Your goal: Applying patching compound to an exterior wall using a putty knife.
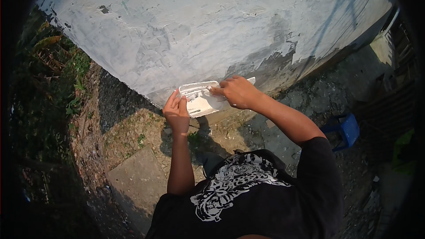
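Big grey-white plastered wall (212,22) fills 12 o'clock, wet skim streaked across it, bare dark patch toward 2 o'clock near the base; dirt and rubble ground (133,132) below, flat concrete slab (137,181) at 7 o'clock; small blue plastic stool (347,129) at 4 o'clock, well apart from the work; white putty-caked flat trowel blade (201,99) sits at centre, just against the wall's lower edge; right hand (239,92) closed over the blade's right end, fingers curled on top; left hand (176,109) at the blade's left end, fingers together and pressed to its edge, full grip not clear; judgement: loading or cleaning the blade; do it well by keeping the blade level so putty stays on, scraping along the edge evenly, holding the right grip firm, working close to the wall so drips land on the ground.
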Tool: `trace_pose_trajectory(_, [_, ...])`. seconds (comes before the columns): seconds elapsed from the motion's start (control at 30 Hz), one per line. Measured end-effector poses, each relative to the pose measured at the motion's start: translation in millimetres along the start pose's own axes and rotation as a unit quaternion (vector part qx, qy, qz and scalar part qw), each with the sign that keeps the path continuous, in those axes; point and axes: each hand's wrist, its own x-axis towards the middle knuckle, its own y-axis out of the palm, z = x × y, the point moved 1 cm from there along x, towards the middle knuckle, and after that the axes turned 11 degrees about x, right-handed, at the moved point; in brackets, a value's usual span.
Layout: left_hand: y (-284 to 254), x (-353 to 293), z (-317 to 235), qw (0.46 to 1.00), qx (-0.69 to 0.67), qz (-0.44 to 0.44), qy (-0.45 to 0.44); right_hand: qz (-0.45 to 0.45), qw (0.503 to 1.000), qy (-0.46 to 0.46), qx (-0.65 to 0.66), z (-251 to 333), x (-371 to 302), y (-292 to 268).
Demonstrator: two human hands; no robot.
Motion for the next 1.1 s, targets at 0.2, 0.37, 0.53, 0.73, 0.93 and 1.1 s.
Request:
trace_pose_trajectory(0.2, [-18, 5, 25, 0.992, 0.077, -0.055, -0.079, -0.082, 0.843, 0.172, 0.503, -56, -23, 39])
trace_pose_trajectory(0.37, [-30, -3, 34, 0.991, 0.060, -0.067, -0.094, -0.262, 0.353, 0.254, 0.861, -81, -53, 125])
trace_pose_trajectory(0.53, [-49, -4, 47, 0.993, 0.025, -0.078, -0.080, -0.366, 0.333, 0.397, 0.773, -92, -57, 178])
trace_pose_trajectory(0.73, [-58, -10, 32, 0.991, 0.031, -0.099, -0.083, -0.594, 0.454, 0.293, 0.596, -109, -13, 220])
trace_pose_trajectory(0.93, [-85, -24, 35, 0.986, 0.044, -0.121, -0.102, -0.617, 0.659, 0.291, 0.317, -52, 39, 231])
trace_pose_trajectory(1.1, [-93, -30, 30, 0.982, 0.036, -0.144, -0.117, -0.442, 0.734, 0.251, 0.450, -41, 1, 232])
